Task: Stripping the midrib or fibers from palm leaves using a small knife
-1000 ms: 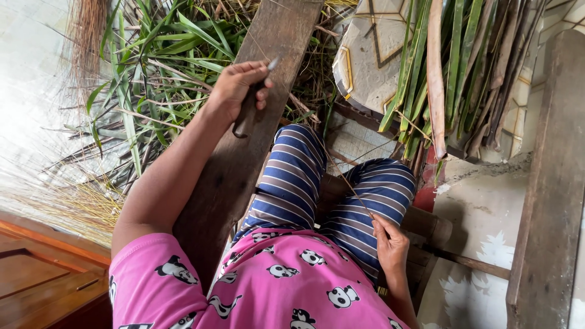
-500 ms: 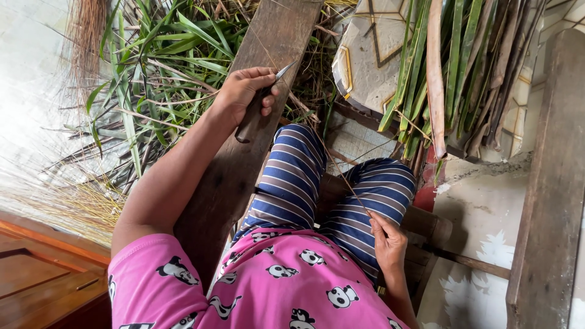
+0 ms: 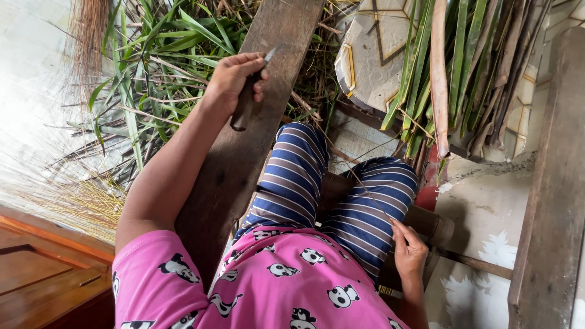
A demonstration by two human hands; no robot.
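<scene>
From the head view I see the left hand [image 3: 234,79] with its grip wrapped tight on a dark-handled knife [image 3: 248,97], blade tip poking out past the fingers, over the wooden plank [image 3: 244,158]. Green leaves [image 3: 152,67] lie just left of that grip. The right hand [image 3: 409,251] pinches a thin leaf rib [image 3: 359,183], which runs up across the striped trousers [image 3: 304,176] toward the knife.

Left hand [image 3: 234,79] grips knife [image 3: 247,100]; right hand [image 3: 409,251] pinches leaf rib [image 3: 359,183].
</scene>
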